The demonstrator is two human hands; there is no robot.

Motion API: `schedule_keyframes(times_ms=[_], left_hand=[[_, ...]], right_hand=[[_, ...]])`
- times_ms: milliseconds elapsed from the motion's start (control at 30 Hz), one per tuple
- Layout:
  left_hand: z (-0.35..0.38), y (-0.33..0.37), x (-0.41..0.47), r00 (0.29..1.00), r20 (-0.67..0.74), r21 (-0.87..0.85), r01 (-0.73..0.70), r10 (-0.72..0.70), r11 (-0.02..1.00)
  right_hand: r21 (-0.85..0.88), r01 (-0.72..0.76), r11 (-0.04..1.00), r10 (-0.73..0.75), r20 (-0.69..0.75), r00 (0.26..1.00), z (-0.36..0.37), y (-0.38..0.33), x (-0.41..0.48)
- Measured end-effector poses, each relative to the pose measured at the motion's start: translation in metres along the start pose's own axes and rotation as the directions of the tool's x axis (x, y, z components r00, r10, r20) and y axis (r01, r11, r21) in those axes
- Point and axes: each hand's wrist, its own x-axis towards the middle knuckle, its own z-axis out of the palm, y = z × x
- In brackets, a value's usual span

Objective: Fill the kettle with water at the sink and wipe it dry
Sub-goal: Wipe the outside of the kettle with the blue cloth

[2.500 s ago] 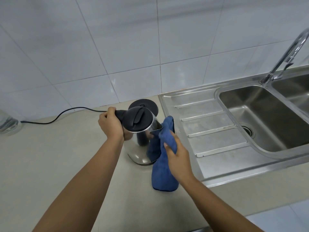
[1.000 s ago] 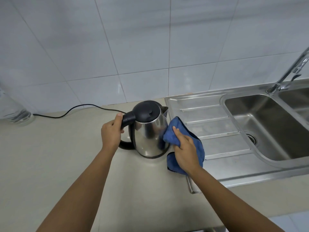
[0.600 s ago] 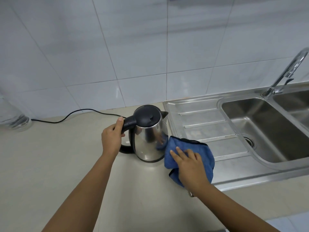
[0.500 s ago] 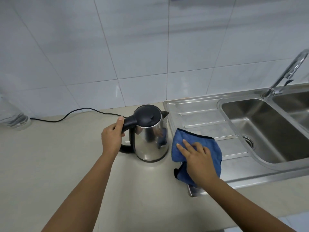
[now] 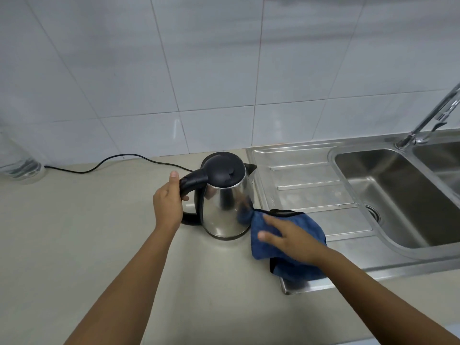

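Observation:
A steel kettle with a black lid and handle stands upright on the beige counter, lid closed. My left hand grips its black handle. A blue cloth lies flat across the counter edge and the sink's draining board, its left corner touching the kettle's lower right side. My right hand rests flat on the cloth with fingers spread. The sink basin and the tap are to the right.
A black power cord runs along the wall behind the kettle to the left. A clear glass jar stands at the far left by the tiled wall. The counter's front edge runs along the bottom right.
The kettle went from tilted to standing upright. My right hand took the cloth off the kettle's side and laid it flat on the counter and draining board.

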Motion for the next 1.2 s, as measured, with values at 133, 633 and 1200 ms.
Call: schedule_keyframes(times_ms=[133,633,1200], left_hand=[[0.001,-0.001,0.0,1.0,-0.009,-0.007,0.015,-0.015,1.0],[0.023,0.022,0.024,0.98,-0.162,-0.154,0.093,-0.118,0.984],[0.059,0.091,0.116,0.993,-0.09,-0.193,0.063,-0.081,0.979]], right_hand=[[0.146,0.026,0.989,-0.01,-0.109,0.994,-0.011,-0.013,0.035],[0.52,0.126,0.845,-0.115,-0.053,0.992,-0.009,-0.018,0.086],[0.511,0.255,0.821,-0.189,-0.179,0.966,-0.094,-0.049,0.16]])
